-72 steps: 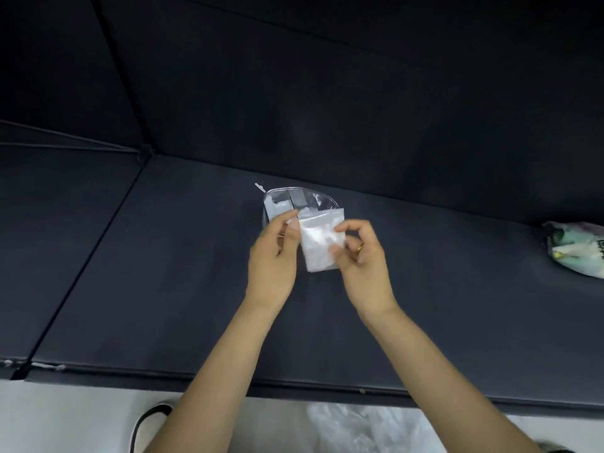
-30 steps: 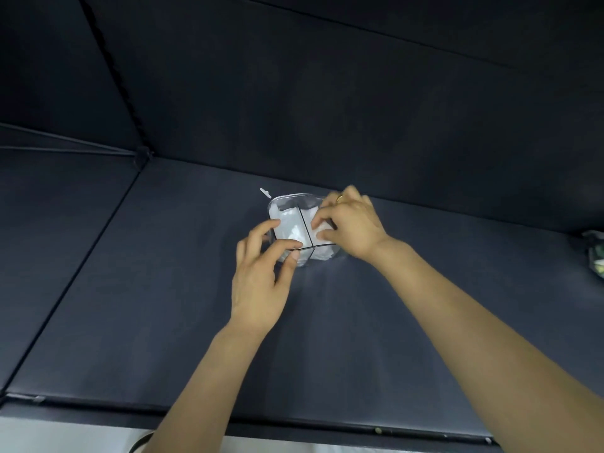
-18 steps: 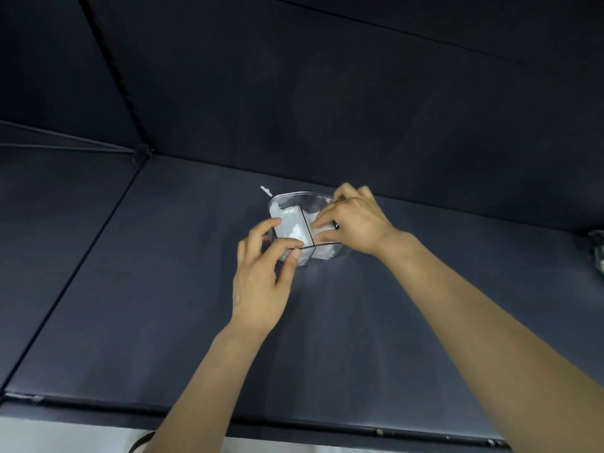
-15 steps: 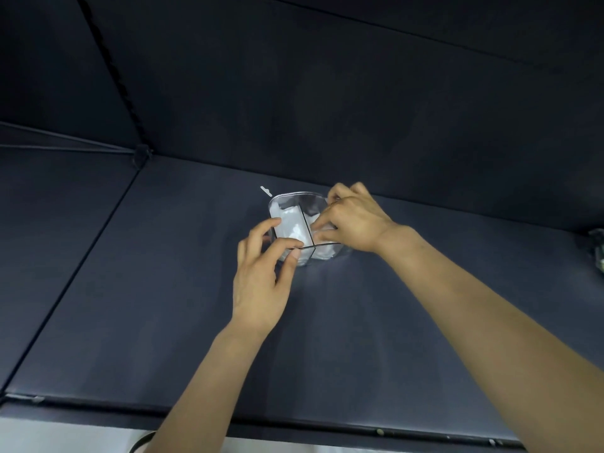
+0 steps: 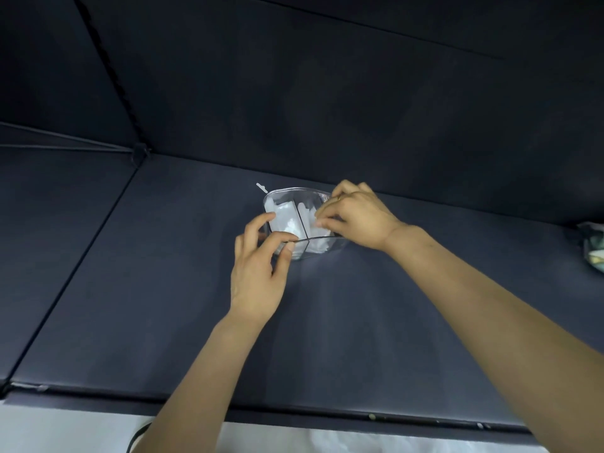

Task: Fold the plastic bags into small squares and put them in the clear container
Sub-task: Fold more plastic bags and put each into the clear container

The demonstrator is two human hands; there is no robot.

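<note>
Resting on the dark tabletop (image 5: 196, 289), the clear container (image 5: 302, 204) holds white folded bags (image 5: 287, 220). Your left hand (image 5: 258, 276) pinches its near rim; your right hand (image 5: 358, 217) curls its fingers onto a bag inside.

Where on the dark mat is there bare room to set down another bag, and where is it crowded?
Free: the mat between the two forearms, and the broad stretch left of the left hand to the seam. Crowded: around the clear container, where both hands meet; the right hand reaches into its right compartment.
</note>
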